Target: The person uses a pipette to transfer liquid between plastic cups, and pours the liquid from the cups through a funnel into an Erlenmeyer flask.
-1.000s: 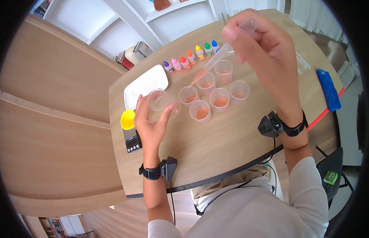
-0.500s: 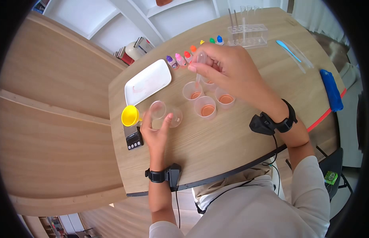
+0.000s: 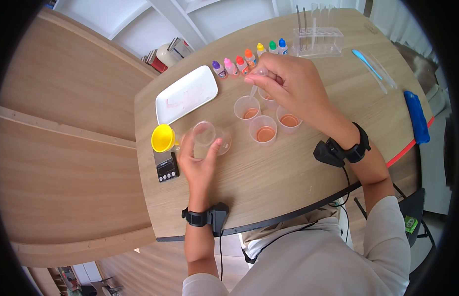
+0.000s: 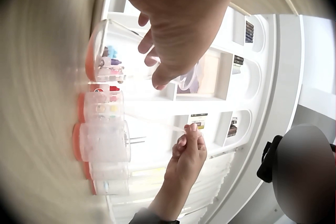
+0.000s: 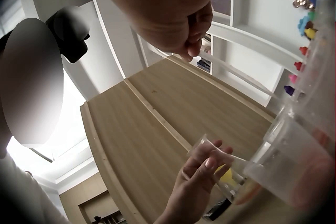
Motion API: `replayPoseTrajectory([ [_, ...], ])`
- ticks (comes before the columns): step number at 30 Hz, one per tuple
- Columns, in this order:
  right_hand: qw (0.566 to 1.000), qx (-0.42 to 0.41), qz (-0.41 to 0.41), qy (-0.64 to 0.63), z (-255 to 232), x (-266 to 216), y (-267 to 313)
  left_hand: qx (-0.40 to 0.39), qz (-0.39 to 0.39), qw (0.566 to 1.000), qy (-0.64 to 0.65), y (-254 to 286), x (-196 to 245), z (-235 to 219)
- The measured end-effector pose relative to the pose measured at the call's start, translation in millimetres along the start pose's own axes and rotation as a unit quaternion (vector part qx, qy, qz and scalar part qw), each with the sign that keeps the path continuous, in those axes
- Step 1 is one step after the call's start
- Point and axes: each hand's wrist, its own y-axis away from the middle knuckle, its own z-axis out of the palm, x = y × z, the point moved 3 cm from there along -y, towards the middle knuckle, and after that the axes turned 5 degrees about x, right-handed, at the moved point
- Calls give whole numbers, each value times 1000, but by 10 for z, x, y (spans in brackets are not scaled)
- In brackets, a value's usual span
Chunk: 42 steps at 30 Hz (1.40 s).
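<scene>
My left hand grips a clear conical flask round its neck, thumb on one side and fingers on the other. Orange liquid shows low in the flask in the left wrist view. A clear plastic pipette is pinched by its bulb in my right hand. It slants down, its lower end at the mouth of a clear plastic cup with orange liquid inside. Beside that cup stand several more such cups, a nearer one among them; my right hand partly hides the group in the head view.
A white tray with pink stains lies at the back left. Near my left hand are a yellow funnel and a small scale. Dropper bottles line the back, a test-tube rack beyond. A blue bundle lies far right.
My right hand has come down and left, bringing the pipette from above the cups to the cup's mouth. Its stem held orange liquid and now looks mostly clear. The left hand keeps its grip.
</scene>
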Motion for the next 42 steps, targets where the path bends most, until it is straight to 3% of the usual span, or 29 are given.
replayPoseTrajectory([
  [5, 999, 15, -43, 22, 8, 7, 13, -6, 20, 999, -29, 19, 49, 17],
  [8, 1000, -22, 20, -4, -2, -34, 14, -4, 33, 999, -37, 29, 107, 33],
  [10, 992, -28, 105, -65, -43, -112, 7, -6, 45, 998, -43, 30, 126, 38],
  [14, 986, -41, 115, -118, -134, -332, 27, 17, 83, 996, -38, 17, 177, 70],
  [17, 983, -11, 45, -177, -173, -476, 75, 5, 97, 993, -60, 19, 233, 70],
  [19, 984, -73, 2, -160, -227, -570, 86, 5, 107, 992, -68, 32, 268, 69],
  [22, 989, -56, -70, -116, -259, -622, 77, 4, 131, 988, -78, 39, 310, 84],
  [26, 990, -58, -59, -118, -162, -601, 124, 5, 167, 983, -81, 50, 311, 90],
  [29, 986, -27, -114, -119, -66, -564, 163, -2, 162, 984, -77, 66, 318, 84],
  [31, 986, -106, -120, -49, -26, -587, 189, -3, 170, 982, -78, 65, 324, 85],
  [35, 988, -96, -115, -45, 100, -515, 278, 5, 197, 976, -95, 74, 339, 95],
  [42, 979, -149, -139, -20, 235, -444, 390, -15, 218, 971, -94, 82, 352, 86],
])
